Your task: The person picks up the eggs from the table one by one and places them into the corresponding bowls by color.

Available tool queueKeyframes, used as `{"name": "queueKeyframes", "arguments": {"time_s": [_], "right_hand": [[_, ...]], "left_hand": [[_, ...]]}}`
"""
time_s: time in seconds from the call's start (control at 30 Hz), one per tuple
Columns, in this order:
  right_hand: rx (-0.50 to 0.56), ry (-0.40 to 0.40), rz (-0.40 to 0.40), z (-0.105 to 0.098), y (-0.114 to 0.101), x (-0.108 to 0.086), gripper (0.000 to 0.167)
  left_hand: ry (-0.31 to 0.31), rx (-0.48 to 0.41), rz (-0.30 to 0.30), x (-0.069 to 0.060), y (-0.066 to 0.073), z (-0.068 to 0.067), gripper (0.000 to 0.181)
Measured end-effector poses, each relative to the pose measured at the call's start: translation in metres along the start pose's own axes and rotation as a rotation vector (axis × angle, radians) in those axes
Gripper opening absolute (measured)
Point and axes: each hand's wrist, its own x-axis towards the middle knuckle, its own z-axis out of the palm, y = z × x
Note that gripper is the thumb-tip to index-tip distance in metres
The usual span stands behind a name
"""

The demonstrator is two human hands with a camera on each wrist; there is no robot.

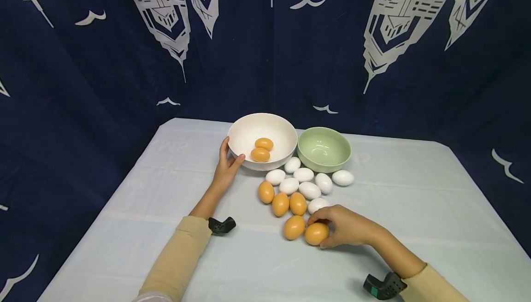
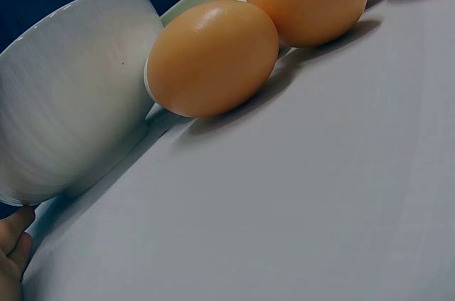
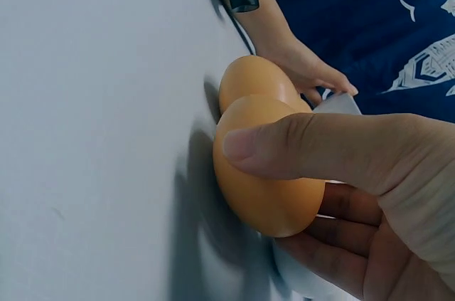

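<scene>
My right hand pinches a brown egg between thumb and fingers; the thumb lies across its side in the right wrist view. Another brown egg sits just left of it. Several more brown eggs and white eggs lie in a loose group beyond. At the back, my left hand rests on the near left side of a white bowl, thumb and fingers spread against it. Two brown eggs lie inside that bowl. In the left wrist view only some fingertips show, by the bowl's wall.
A pale green bowl stands right of the white one, with white eggs close to its front. A pale cloth covers the table. Behind hangs a dark blue curtain with white building prints.
</scene>
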Motion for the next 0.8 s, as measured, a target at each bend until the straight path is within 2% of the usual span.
{"name": "queueKeyframes", "arguments": {"time_s": [0.4, 0.8], "right_hand": [[0.072, 0.019, -0.038, -0.014, -0.004, 0.002, 0.042], [0.077, 0.033, -0.067, -0.028, -0.007, 0.013, 0.043]], "left_hand": [[0.005, -0.011, -0.002, 0.000, -0.001, 0.000, 0.075], [-0.030, -0.033, -0.029, 0.002, 0.000, -0.003, 0.077]]}}
